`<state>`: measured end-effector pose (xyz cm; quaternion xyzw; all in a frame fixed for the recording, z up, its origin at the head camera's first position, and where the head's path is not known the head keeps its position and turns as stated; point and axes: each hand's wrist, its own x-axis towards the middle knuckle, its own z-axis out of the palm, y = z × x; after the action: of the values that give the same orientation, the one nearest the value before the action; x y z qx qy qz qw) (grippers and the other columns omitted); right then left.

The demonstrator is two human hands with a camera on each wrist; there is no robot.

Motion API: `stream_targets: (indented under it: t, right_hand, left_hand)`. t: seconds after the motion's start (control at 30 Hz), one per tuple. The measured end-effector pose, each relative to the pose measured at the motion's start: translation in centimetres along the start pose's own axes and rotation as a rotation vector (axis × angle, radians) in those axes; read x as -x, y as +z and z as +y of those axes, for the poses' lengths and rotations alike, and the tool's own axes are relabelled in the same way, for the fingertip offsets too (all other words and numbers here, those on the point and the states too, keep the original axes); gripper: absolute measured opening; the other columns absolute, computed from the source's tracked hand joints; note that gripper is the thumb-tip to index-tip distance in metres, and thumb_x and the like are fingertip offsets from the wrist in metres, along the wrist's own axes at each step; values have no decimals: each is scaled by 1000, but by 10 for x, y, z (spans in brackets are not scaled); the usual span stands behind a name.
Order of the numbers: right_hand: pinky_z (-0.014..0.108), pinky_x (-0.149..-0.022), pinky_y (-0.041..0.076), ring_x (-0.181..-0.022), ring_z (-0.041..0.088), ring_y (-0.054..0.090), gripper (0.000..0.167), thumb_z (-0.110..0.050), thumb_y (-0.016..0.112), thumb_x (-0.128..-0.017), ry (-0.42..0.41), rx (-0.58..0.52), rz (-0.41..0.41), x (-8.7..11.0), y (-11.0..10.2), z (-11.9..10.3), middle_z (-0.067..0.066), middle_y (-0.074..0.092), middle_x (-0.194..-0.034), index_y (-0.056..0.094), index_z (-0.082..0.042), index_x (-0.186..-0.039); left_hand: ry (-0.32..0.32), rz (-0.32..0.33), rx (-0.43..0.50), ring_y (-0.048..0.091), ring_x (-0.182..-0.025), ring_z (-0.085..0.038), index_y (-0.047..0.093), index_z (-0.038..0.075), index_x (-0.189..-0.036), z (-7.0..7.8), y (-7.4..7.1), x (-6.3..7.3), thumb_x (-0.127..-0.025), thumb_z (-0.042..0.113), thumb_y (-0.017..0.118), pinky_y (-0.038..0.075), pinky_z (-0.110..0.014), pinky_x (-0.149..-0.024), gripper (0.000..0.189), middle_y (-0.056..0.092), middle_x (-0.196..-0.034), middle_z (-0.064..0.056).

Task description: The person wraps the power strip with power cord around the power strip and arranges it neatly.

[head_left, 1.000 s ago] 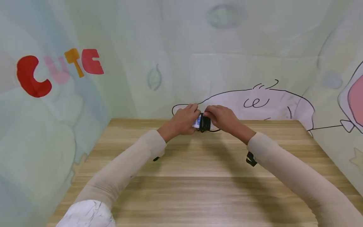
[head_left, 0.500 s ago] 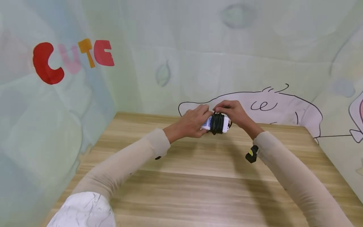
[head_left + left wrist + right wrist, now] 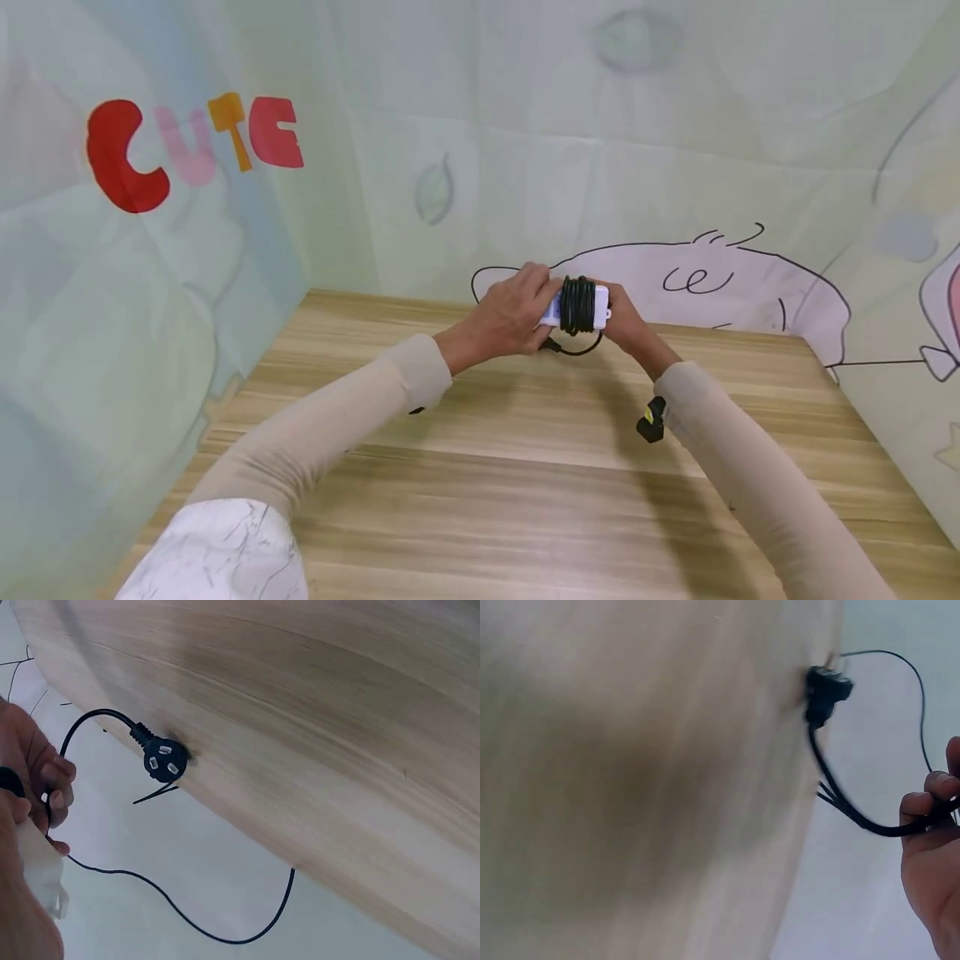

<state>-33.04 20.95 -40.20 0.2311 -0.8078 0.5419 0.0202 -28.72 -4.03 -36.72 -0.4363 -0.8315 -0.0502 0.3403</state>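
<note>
A white power strip (image 3: 602,307) with blue socket faces is held up over the far part of the table. Black cord (image 3: 578,306) is wound round its middle in several turns. My left hand (image 3: 510,315) grips the strip's left end, fingers over the top and thumb below. Behind the right end is my right hand (image 3: 627,323), its fingers mostly hidden in the head view. In the right wrist view, the curled fingers (image 3: 921,804) hold the loose cord (image 3: 885,831). From that cord hangs a black three-pin plug (image 3: 166,759), below the strip.
A wood-grain table (image 3: 480,508) lies beneath both arms. Printed fabric walls (image 3: 390,100) stand behind it and at both sides, with the back one close to my hands. A black wrist device (image 3: 652,419) sits under the right sleeve.
My right hand has gone from the top of the cord coil to behind the strip's right end. The strip has risen slightly, and the loose cord with its plug now shows underneath.
</note>
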Motion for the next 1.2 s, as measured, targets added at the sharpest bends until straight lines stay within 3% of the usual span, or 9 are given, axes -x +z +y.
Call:
stream_targets:
  t: [0.13,0.2,0.33,0.43,0.63,0.83,1.03,1.2]
  right_hand:
    - [26,-81,49,-91,14,57,33,12,63,-96,96,157,3,4,10,5,10,72,-104,66,15,-129]
    - [27,-76,50,-86,14,57,31,11,61,-95,149,151,-2,5,16,5,14,72,-100,66,14,-125]
    - [25,-63,45,-70,10,52,16,4,48,-102,260,-29,-14,6,29,2,3,61,-82,62,7,-108]
    - [25,-60,38,-64,8,42,19,-1,38,-110,323,-180,-42,8,34,-4,0,54,-80,55,2,-102]
    - [24,-58,30,-61,7,31,21,-7,28,-118,427,-381,-57,14,42,-9,-4,48,-81,48,-3,-111]
    - [21,-56,29,-59,4,28,21,-7,27,-120,470,-493,-46,20,45,-12,-5,45,-86,47,-1,-125]
    - [19,-59,29,-62,4,28,36,-17,27,-124,523,-495,-108,25,52,-21,-7,46,-93,48,4,-144]
    - [21,-58,30,-63,6,28,41,-21,27,-125,554,-421,-139,31,58,-30,-7,48,-91,50,6,-146]
  left_hand:
    - [-56,-5,8,63,-102,-26,66,-5,-135,0,4,2,-98,23,80,65,-35,-69,49,63,-117,-15]
    - [-94,-9,15,62,-101,-26,66,-5,-135,-2,8,3,-97,23,80,64,-36,-67,49,62,-116,-15]
    - [-177,-4,18,61,-95,-26,68,-4,-131,-6,13,3,-96,23,80,61,-38,-60,47,61,-111,-14]
    - [-240,-28,23,60,-92,-26,69,-3,-128,-9,15,0,-96,25,80,59,-39,-59,44,59,-109,-14]
    - [-366,-145,69,59,-92,-26,68,-1,-126,-6,19,-7,-94,29,82,58,-40,-62,46,57,-111,-13]
    - [-406,-212,102,59,-93,-27,66,-2,-128,-4,23,-13,-95,31,81,59,-41,-66,49,57,-114,-15]
    - [-481,-217,55,63,-94,-29,68,-3,-127,-14,22,-15,-94,33,84,61,-43,-69,52,60,-114,-15]
    - [-509,-268,33,61,-95,-29,66,-2,-125,-23,22,-14,-95,33,82,60,-44,-70,48,57,-116,-14]
